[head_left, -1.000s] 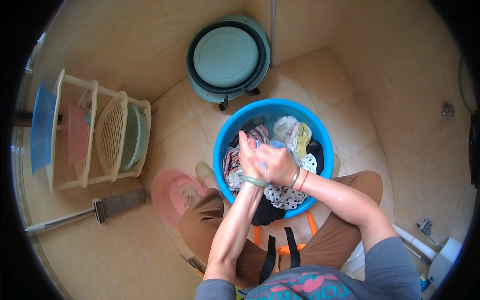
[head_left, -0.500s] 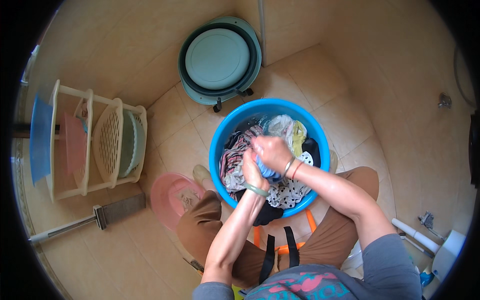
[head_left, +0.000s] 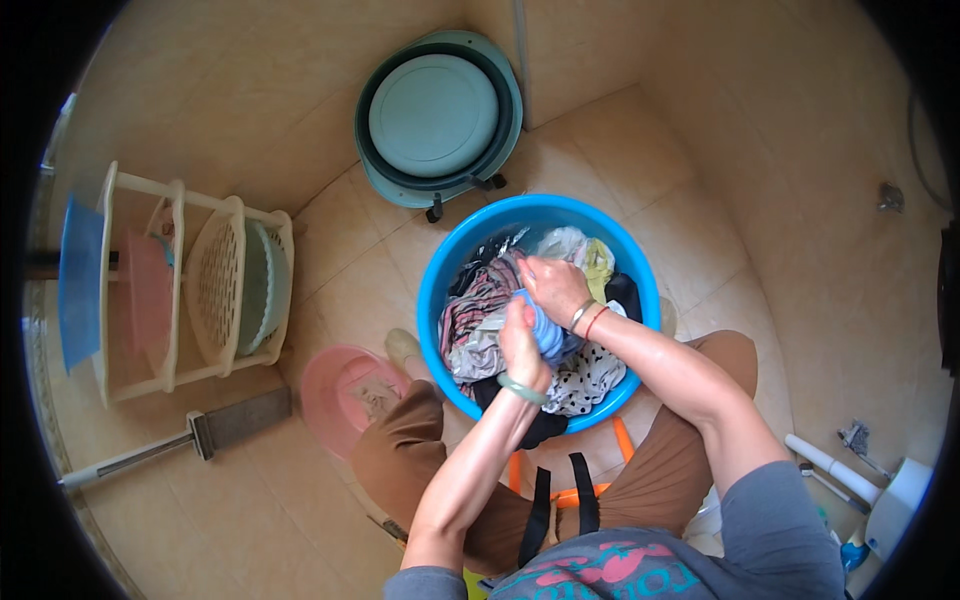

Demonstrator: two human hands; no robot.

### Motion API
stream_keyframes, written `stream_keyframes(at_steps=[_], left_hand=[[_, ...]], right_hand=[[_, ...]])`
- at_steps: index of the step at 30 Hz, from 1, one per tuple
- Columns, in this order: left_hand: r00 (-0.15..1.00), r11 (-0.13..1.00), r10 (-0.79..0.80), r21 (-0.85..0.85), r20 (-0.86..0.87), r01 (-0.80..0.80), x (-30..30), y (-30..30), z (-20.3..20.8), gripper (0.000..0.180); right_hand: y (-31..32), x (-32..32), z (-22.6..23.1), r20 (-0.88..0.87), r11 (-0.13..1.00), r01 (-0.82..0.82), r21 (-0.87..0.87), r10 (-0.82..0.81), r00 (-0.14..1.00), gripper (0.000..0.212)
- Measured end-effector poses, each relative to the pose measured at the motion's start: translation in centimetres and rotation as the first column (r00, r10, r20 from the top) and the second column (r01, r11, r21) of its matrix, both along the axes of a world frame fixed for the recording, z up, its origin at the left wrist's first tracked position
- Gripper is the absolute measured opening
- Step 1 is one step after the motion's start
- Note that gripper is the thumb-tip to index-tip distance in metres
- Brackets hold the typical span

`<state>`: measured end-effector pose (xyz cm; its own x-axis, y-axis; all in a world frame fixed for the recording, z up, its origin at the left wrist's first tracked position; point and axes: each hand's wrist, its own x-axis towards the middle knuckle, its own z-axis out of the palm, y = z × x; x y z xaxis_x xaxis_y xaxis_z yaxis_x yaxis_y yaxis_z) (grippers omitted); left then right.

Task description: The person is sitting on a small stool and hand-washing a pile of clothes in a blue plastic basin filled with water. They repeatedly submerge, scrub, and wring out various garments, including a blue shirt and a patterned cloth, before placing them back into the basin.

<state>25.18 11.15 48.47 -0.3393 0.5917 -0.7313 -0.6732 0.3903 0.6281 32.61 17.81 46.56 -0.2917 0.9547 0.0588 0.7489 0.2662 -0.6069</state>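
A blue plastic basin [head_left: 440,270] full of wet, mixed clothes stands on the tiled floor between my knees. My left hand [head_left: 522,345], with a pale green bangle at the wrist, and my right hand [head_left: 553,288], with thin bracelets, both clutch a small blue garment [head_left: 547,330] over the basin. A polka-dot cloth [head_left: 590,375] and a striped cloth [head_left: 478,305] lie among the laundry.
A pale green tub with a lid [head_left: 435,115] leans against the wall behind the basin. At the left stands a cream plastic rack [head_left: 180,285] holding basins. A pink dish [head_left: 335,390] and a long-handled brush [head_left: 190,435] lie on the floor. An orange stool [head_left: 620,440] is under me.
Both hands have dropped from above the basin down onto the laundry, still holding the blue garment together.
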Motion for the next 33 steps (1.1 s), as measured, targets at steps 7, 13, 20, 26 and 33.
stream_keyframes(at_steps=[7,13,20,26,33], left_hand=[[0.949,0.982,-0.137,0.164,0.284,0.092,-8.3,0.4,-5.3,0.024],[0.987,0.999,0.051,-0.004,0.151,-0.051,-2.8,-0.8,-0.7,0.023],[0.949,0.996,-0.002,0.082,0.317,-0.025,-7.5,0.6,-2.7,0.016],[0.975,0.999,0.049,-0.001,0.215,-0.05,-4.0,-0.7,2.7,0.024],[0.984,0.972,-0.16,0.158,-0.083,0.172,-11.2,-1.3,-0.5,0.036]], right_hand=[[-6.9,-4.2,5.1,-0.032,0.857,-0.376,0.352,0.412,0.91,0.01],[-1.2,-2.4,0.4,-0.036,0.993,-0.079,0.088,0.083,0.996,0.016],[-6.9,-5.1,5.5,-0.172,0.951,-0.203,0.232,0.245,0.954,0.016],[-1.3,-1.0,-0.7,0.091,0.994,-0.079,0.081,0.072,0.993,0.019],[1.4,2.8,2.9,-0.291,0.899,-0.177,-0.4,0.058,0.955,0.044]])
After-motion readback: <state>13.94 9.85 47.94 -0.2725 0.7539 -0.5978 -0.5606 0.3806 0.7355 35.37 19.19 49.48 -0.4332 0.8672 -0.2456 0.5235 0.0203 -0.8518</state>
